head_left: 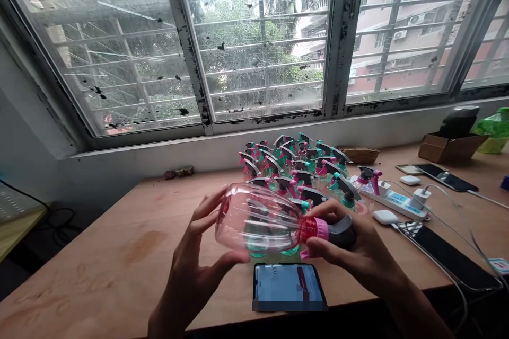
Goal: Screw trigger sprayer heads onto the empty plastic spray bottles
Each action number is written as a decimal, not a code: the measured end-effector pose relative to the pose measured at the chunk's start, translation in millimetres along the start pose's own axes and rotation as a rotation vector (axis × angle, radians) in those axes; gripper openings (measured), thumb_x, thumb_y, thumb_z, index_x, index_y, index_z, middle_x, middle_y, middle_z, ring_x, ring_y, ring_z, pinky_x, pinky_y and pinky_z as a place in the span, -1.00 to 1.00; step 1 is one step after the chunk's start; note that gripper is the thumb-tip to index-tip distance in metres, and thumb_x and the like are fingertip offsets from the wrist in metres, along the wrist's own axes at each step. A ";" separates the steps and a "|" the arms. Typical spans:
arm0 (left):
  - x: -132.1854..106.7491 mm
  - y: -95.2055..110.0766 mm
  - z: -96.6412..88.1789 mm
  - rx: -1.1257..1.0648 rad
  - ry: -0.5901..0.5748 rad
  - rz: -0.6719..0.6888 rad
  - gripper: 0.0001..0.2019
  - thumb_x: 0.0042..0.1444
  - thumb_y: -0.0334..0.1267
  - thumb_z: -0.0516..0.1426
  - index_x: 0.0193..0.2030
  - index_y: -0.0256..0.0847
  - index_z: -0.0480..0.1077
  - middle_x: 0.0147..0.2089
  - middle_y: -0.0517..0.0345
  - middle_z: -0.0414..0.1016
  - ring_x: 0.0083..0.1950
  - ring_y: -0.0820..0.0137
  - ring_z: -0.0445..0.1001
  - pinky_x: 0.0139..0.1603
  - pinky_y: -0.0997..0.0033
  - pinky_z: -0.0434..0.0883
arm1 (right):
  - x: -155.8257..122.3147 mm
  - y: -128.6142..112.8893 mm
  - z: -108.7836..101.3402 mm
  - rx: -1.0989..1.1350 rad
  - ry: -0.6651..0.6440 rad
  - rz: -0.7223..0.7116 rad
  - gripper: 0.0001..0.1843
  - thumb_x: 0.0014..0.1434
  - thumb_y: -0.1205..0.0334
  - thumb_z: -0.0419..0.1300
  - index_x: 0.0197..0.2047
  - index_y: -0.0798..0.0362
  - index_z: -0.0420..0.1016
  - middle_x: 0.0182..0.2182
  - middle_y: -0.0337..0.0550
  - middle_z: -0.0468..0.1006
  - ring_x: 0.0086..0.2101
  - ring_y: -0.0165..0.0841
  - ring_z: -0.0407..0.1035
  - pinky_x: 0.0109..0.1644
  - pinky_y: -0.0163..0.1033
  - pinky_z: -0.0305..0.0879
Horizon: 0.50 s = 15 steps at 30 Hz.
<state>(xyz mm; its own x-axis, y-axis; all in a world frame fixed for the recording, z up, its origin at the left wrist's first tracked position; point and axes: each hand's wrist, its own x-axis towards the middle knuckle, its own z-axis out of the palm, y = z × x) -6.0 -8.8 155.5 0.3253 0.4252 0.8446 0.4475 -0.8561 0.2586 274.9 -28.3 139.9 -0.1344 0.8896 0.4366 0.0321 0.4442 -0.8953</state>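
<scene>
A clear pink spray bottle (258,222) lies sideways in the air above the wooden table (119,243). My left hand (194,259) cups its bottom end, thumb below and fingers spread over the top. My right hand (350,246) is closed around the pink collar and grey spray head (338,230) at the bottle's neck. Behind the bottle stand several assembled spray bottles (298,169) with pink, green and grey trigger heads.
A lit phone (288,286) lies at the table's near edge under the bottle. To the right are a white power strip (401,204) with chargers and cables, dark phones (447,177), a cardboard box (447,145). A barred window (258,37) runs behind.
</scene>
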 end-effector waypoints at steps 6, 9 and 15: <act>1.8 -0.6 -7.9 0.123 0.044 0.053 -0.43 0.20 -0.52 0.25 0.31 -0.07 0.28 0.40 -0.01 0.32 0.42 0.19 0.32 0.48 -0.01 0.26 | 0.8 0.4 3.8 0.170 -0.014 0.071 -0.71 0.17 0.07 0.43 -0.14 -0.01 0.50 -0.47 -0.34 0.48 -0.51 -0.39 0.50 -0.45 -0.37 0.49; -2.1 -3.2 -11.1 0.044 -0.050 0.029 -0.41 0.18 -0.33 0.33 0.31 -0.15 0.25 0.35 -0.08 0.41 0.41 0.14 0.34 0.57 -0.15 0.05 | 2.0 1.8 3.5 0.023 0.048 -0.034 -0.75 0.17 0.13 0.44 -0.14 -0.02 0.52 -0.39 -0.28 0.52 -0.45 -0.39 0.46 -0.43 -0.39 0.42; 0.9 -4.3 -12.4 0.105 0.049 0.044 -0.61 0.24 -0.32 0.28 0.19 -0.06 0.41 0.32 0.03 0.47 0.33 0.15 0.44 0.53 -0.25 0.12 | 1.7 -0.3 4.1 0.049 0.021 -0.007 -0.71 0.17 0.10 0.43 -0.12 0.00 0.50 -0.38 -0.27 0.53 -0.44 -0.36 0.48 -0.42 -0.34 0.46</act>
<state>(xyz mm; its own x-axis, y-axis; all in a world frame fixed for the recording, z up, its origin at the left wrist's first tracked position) -18.0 -8.3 161.0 0.3068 0.3713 0.8763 0.5198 -0.8367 0.1725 270.6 -27.4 140.5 -0.1139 0.8886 0.4443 -0.0170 0.4454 -0.8952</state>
